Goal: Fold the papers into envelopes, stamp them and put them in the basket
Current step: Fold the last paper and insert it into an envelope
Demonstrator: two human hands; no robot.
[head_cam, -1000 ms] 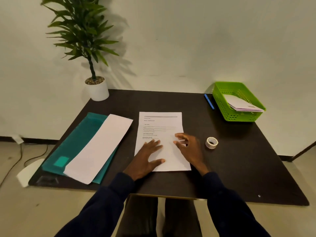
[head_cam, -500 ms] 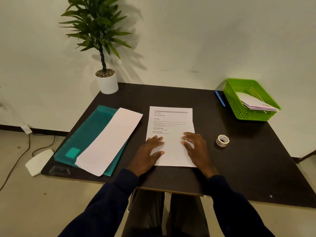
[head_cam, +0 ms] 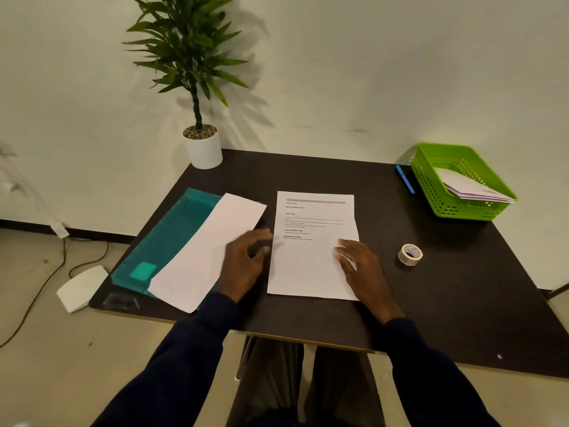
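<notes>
The sheet [head_cam: 311, 266] reads "TASK GOAL"; the right grip [head_cam: 358, 266] rests released on its right edge, and the left grip [head_cam: 246, 260], blurred, hangs loose beside its left edge.

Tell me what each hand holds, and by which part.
Nothing is gripped. The right hand rests flat on the printed sheet near its right edge; the left hand, blurred, is beside it, empty.

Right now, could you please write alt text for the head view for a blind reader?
A person's right hand rests on a printed sheet on a dark table; the left hand, blurred, is beside it. A green basket holds folded papers.
</notes>
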